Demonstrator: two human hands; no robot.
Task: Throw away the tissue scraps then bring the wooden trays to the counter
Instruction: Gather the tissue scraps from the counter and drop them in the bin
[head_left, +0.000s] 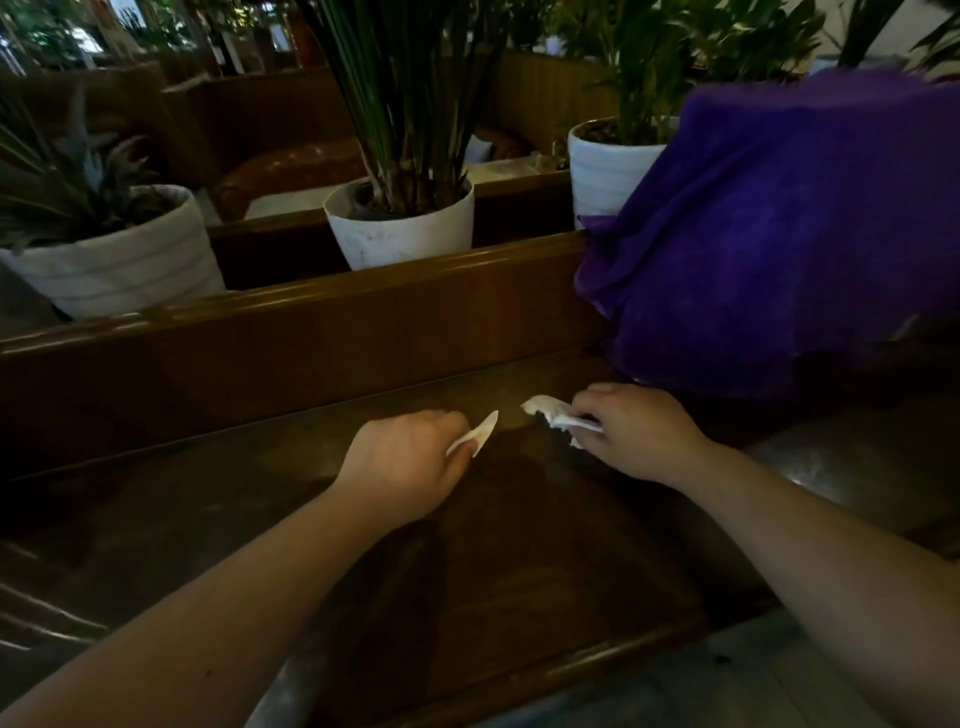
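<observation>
My left hand (410, 460) pinches a thin white tissue scrap (480, 432) just above the dark wooden table (493, 561). A short way to the right, my right hand (641, 431) grips a crumpled white tissue scrap (553, 413) that sticks out to the left of its fingers. Both hands hover low over the far part of the table, about a hand's width apart. No wooden trays can be made out in the dim light.
A wooden partition ledge (311, 312) runs behind the table with three white plant pots: left (119, 260), middle (405, 228), right (605, 166). A large purple cloth bundle (779, 234) sits at the right. A dark seat cushion (857, 467) lies below it.
</observation>
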